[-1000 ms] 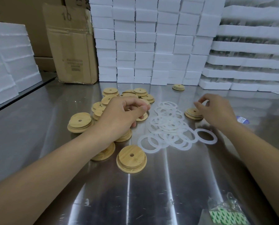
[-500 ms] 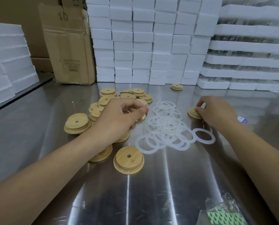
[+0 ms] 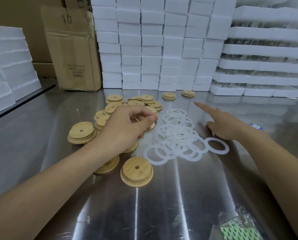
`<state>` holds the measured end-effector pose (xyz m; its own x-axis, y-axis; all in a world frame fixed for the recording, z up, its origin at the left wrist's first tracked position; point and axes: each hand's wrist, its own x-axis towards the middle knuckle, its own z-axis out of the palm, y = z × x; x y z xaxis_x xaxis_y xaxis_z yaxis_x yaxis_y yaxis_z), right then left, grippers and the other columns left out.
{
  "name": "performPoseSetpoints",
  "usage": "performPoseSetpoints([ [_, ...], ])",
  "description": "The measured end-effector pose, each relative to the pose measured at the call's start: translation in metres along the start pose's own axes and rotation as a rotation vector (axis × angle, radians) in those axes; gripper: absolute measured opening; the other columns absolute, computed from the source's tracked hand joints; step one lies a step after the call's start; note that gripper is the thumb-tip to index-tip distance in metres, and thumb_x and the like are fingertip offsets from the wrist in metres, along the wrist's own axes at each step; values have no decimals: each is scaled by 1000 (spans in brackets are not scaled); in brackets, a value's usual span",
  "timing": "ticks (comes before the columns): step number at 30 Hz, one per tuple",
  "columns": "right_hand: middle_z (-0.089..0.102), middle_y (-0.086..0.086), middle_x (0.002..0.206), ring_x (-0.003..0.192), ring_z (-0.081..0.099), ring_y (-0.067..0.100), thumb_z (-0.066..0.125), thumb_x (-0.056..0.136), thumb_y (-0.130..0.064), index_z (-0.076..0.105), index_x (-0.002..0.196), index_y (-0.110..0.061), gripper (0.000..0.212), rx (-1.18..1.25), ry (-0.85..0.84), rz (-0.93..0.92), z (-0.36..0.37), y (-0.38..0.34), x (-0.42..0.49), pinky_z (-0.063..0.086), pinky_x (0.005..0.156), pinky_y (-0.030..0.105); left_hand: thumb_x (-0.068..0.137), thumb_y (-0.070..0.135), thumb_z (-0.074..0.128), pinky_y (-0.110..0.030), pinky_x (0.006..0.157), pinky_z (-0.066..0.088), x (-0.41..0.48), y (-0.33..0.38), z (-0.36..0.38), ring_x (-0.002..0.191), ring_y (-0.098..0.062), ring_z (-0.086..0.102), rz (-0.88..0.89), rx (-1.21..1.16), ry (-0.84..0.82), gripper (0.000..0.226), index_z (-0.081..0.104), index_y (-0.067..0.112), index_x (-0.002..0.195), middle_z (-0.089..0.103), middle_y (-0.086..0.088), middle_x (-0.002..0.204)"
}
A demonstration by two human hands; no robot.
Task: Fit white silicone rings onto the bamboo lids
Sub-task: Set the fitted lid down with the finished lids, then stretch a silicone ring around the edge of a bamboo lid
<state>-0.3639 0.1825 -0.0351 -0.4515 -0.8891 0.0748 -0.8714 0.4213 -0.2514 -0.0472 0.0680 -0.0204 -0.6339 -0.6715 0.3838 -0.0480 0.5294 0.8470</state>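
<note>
A: Head view: your trouble lay in the rings [image 3: 176,135], I'd judge. They overlapped in a loose heap on the counter [image 3: 162,213], so pinching one could have dragged up its neighbours.

B: And your left forearm hung over the lids [image 3: 110,108]; a nudge might have scattered them. Your left grip [image 3: 127,125] looked clenched on a lid [image 3: 150,126], just left of the heap.

A: Your right grip [image 3: 228,125] was released, forefinger out, holding nothing, at the heap's right edge, with one stray ring [image 3: 217,146] just beside it.
</note>
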Motion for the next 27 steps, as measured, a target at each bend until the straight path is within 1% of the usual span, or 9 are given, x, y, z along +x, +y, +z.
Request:
performPoseSetpoints([
  [2, 55, 13, 152, 130, 55, 33, 42, 108, -10, 15, 160, -60, 78, 20, 13, -5, 0, 2, 0, 42, 106, 41, 101, 19, 73, -15, 58, 51, 1, -1, -1, 57, -5, 61, 17, 14, 2, 15, 83, 26, 93, 75, 3, 76],
  [3, 61, 13, 144, 112, 62, 26, 41, 108, -9, 21, 160, -57, 74, 30, 21, -8, 1, 3, 1, 44, 96, 36, 101, 19, 73, -16, 60, 51, 2, -2, -3, 60, -5, 63, 33, 44, 11, 16, 83, 28, 92, 75, 6, 76],
  [5, 66, 13, 129, 90, 62, 20, 36, 107, -7, 32, 158, -52, 68, 44, 20, -5, 4, 3, 3, 45, 82, 32, 100, 23, 73, -21, 69, 55, 3, -7, -7, 73, -3, 67, 83, 190, 48, 15, 82, 34, 92, 75, 12, 79],
  [8, 63, 9, 140, 101, 60, 25, 31, 105, -4, 44, 153, -44, 64, 20, 17, -8, 9, 0, 4, 44, 83, 34, 100, 36, 68, -36, 85, 57, 3, -12, -16, 99, -4, 66, 161, 594, 41, 13, 77, 38, 110, 73, 18, 101],
  [11, 65, 9, 133, 96, 61, 23, 32, 104, -3, 50, 149, -41, 61, -27, 25, -8, 11, -2, 5, 43, 76, 33, 99, 51, 61, -45, 106, 48, 5, -16, -25, 131, -13, 51, 98, 832, -112, 41, 64, 41, 139, 59, 16, 139],
  [13, 65, 6, 123, 88, 62, 19, 34, 104, -3, 51, 147, -41, 60, -40, 34, 1, 12, -3, 6, 44, 69, 29, 99, 57, 57, -47, 113, 43, 5, -20, -26, 140, -15, 42, 57, 893, -207, 53, 53, 42, 150, 46, 17, 152],
  [15, 62, 3, 115, 83, 60, 13, 35, 103, -3, 51, 147, -41, 60, -52, 44, 11, 14, -6, 7, 43, 65, 26, 99, 57, 57, -46, 114, 40, 4, -23, -25, 142, -15, 39, 63, 905, -214, 53, 50, 42, 149, 42, 17, 155],
  [20, 66, 6, 124, 91, 58, 19, 36, 101, 0, 52, 149, -37, 62, -95, 58, 7, 18, -12, 9, 44, 77, 31, 98, 54, 58, -47, 111, 43, 5, -24, -25, 136, -16, 47, 59, 870, -172, 40, 55, 39, 135, 52, 19, 145],
  [27, 58, -10, 100, 74, 58, 7, 43, 105, -15, 57, 141, -42, 47, -56, 94, 26, 18, -15, 9, 44, 60, 26, 105, 48, 54, -48, 110, 41, 7, -28, -24, 125, -19, 56, 15, 843, -51, 38, 56, 41, 143, 50, 14, 143],
])
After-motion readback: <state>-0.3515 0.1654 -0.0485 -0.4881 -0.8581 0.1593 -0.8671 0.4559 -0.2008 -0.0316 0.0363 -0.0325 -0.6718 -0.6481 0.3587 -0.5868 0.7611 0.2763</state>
